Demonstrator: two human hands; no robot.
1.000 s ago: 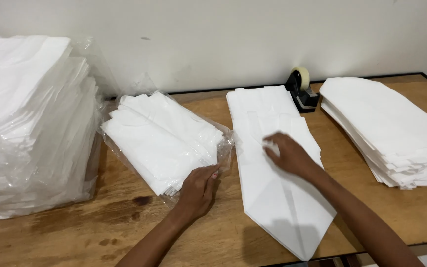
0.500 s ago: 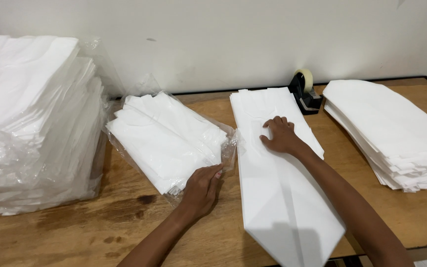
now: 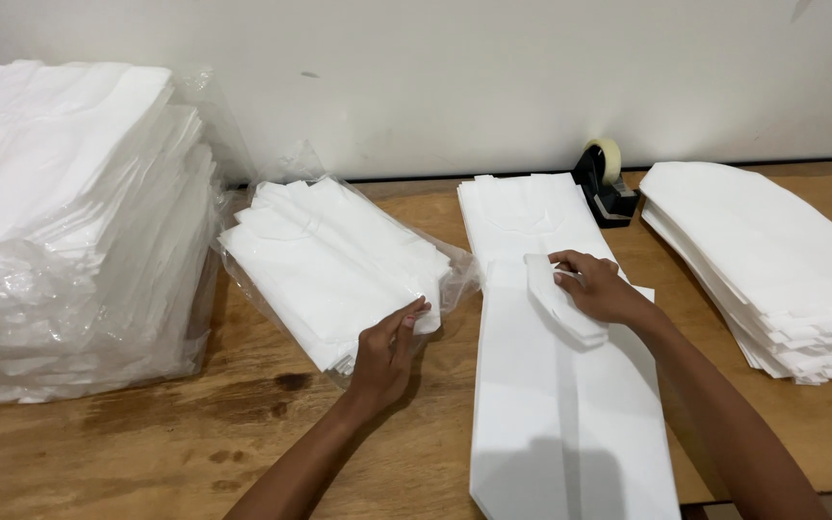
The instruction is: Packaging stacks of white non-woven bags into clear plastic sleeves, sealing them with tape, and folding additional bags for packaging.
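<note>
A long white folded sheet (image 3: 560, 385) lies flat down the middle of the wooden surface (image 3: 146, 443), running from near the wall to the near edge. The right hand (image 3: 597, 287) rests on its upper half, fingers bent around a turned-over white flap (image 3: 556, 299) that it pinches and holds just above the sheet. The left hand (image 3: 389, 349) lies on the near corner of an open plastic pack of white folded pieces (image 3: 334, 270), just left of the sheet; its fingertips press the edge of the top piece, loosely curled rather than clenched, and whether it truly grips the piece cannot be told.

Far left, a tall wrapped pile of white sheets (image 3: 69, 221) stands against the wall, close beside the open pack. On the right, a lower stack of white sheets (image 3: 772, 260) lies angled toward the surface's corner, well apart from the right hand. A black tape dispenser (image 3: 607, 183) sits by the wall between the long sheet and that stack. Nothing lies between either hand and what it touches.
</note>
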